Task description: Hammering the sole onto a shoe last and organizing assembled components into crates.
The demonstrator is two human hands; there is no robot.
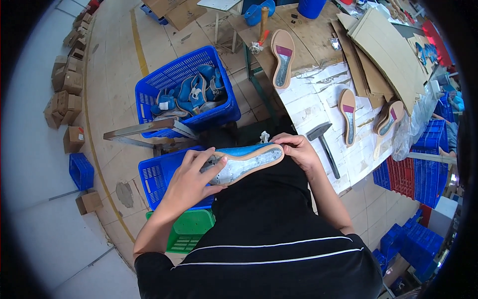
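In front of my body I hold a half-made blue shoe (249, 167), its underside turned up, with a tan rim around a silvery grey bottom. My left hand (195, 174) grips its left end, fingers over the underside and thumb along the near edge. At the narrower right end, my right hand (296, 149) has its fingers closed on the edge. A bit of white, crumpled material (265, 136) sticks up behind the shoe. Right of my right hand, a hammer (326, 149) with a dark handle lies on the white-covered table (311, 102).
Tan shoe soles (283, 60) lie on the table, with a single sole (347, 119) and a small stack (388, 118) farther right. Cardboard sheets (386, 52) are piled behind. A blue crate (186, 84) holds blue shoes at left; a green basket (191, 229) stands below.
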